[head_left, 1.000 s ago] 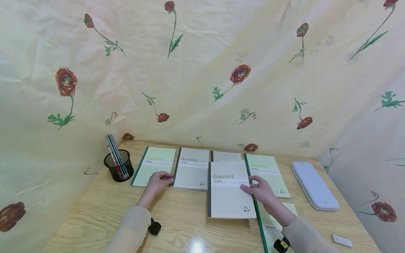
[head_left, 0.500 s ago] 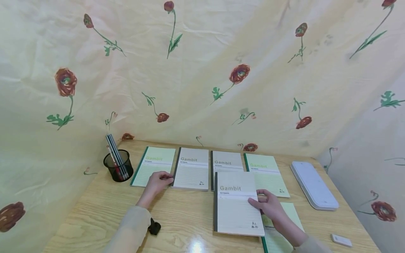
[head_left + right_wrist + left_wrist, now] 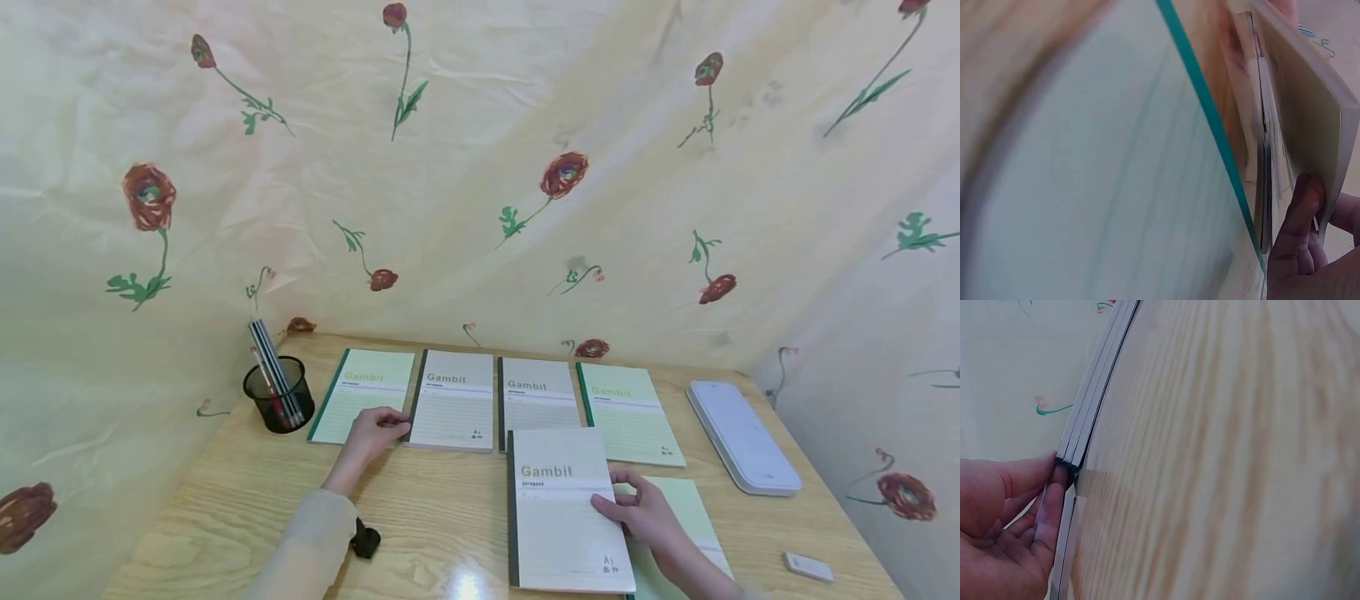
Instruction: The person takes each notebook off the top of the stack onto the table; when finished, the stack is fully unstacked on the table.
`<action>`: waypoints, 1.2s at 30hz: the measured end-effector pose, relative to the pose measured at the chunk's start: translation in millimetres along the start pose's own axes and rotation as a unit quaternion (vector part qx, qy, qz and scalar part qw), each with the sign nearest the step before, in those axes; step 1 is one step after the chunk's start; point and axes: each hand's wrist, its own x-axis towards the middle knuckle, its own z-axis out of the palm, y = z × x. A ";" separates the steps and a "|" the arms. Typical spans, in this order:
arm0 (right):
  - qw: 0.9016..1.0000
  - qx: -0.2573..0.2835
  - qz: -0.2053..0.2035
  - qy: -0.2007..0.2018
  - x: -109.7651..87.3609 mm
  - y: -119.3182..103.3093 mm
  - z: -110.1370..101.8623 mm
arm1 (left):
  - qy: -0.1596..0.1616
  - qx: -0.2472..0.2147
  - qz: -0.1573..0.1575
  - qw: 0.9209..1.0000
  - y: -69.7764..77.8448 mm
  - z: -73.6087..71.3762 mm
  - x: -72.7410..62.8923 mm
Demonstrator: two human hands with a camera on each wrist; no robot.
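Observation:
In the head view my right hand (image 3: pixel 643 512) holds a grey Gambit notebook (image 3: pixel 566 533) by its right edge, thumb on the cover and fingers beneath. The notebook is raised over the table, partly covering a green notebook (image 3: pixel 678 517) at the front. The right wrist view shows the held notebook (image 3: pixel 1316 94) tilted between thumb and fingers. My left hand (image 3: pixel 377 432) pinches the lower left corner of another grey notebook pile (image 3: pixel 453 408). Several stacked notebooks (image 3: pixel 1094 394) with dark spines show at its fingertips in the left wrist view.
Green notebooks (image 3: pixel 371 387) lie at the left and green notebooks (image 3: pixel 633 417) at the right of the back row, with a grey notebook (image 3: pixel 536 392) between. A mesh pen cup (image 3: pixel 281 400), a white case (image 3: pixel 742 437) and an eraser-like white block (image 3: pixel 807 566) stand around them on the wooden table (image 3: pixel 435 508).
My right hand has brought the grey notebook toward the front edge and slightly right, uncovering more of the grey notebook behind. The left hand has stayed in place.

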 end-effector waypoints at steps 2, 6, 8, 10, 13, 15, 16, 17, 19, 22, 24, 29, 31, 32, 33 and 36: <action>1.000 0.001 -0.003 -0.008 -2.3 3.0 0.2 | 0.000 0.001 -0.003 1.000 -0.9 0.2 -0.1; 1.000 0.001 0.002 -0.025 -7.4 7.7 1.3 | 0.001 0.002 -0.003 1.000 -1.5 0.4 -0.4; 1.000 -0.004 0.006 -0.028 -9.7 9.1 2.3 | 0.001 0.001 -0.002 1.000 -1.0 0.5 -0.7; 1.000 -0.007 0.014 -0.027 -11.9 10.1 3.8 | 0.002 -0.002 -0.002 1.000 -1.0 0.7 -0.6; 0.999 -0.009 0.025 -0.026 -13.8 12.2 6.3 | 0.003 -0.005 -0.002 1.000 -1.2 0.7 -0.4; 0.999 -0.013 0.030 -0.024 -15.1 13.7 7.8 | 0.004 -0.004 0.002 1.000 -1.1 0.3 -0.2; 0.999 -0.015 0.032 -0.022 -15.7 14.2 8.3 | 0.004 -0.004 0.002 1.000 -1.2 0.5 0.0; 0.999 -0.017 0.032 -0.019 -16.2 14.8 8.8 | 0.004 -0.005 0.002 1.000 -1.1 0.5 0.0; 0.999 -0.024 0.030 -0.015 -17.9 15.1 9.3 | 0.004 -0.005 0.002 1.000 -1.5 0.8 0.1; 0.999 -0.030 0.024 -0.015 -19.8 15.3 9.8 | 0.003 -0.005 0.004 1.000 -1.5 1.1 -0.2; 0.999 -0.033 0.019 -0.019 -20.7 15.3 10.4 | 0.004 -0.005 0.002 1.000 -1.6 1.0 -0.5; 0.999 -0.043 0.019 -0.014 -21.7 15.9 10.8 | 0.004 -0.005 -0.001 1.000 -1.2 0.7 -0.7; 0.998 -0.057 0.013 -0.015 -21.9 17.0 10.1 | 0.003 -0.005 -0.001 1.000 -1.2 0.9 -0.6; 0.998 -0.066 0.006 -0.018 -22.2 17.6 9.6 | 0.003 -0.004 -0.001 1.000 -1.3 1.0 -0.4; 0.997 -0.076 -0.004 -0.021 -22.5 18.3 9.1 | 0.003 -0.004 -0.003 1.000 -1.4 1.1 -0.3; 0.992 -0.115 -0.038 -0.024 -23.8 19.5 7.4 | 0.002 -0.005 -0.005 1.000 -2.1 1.6 0.4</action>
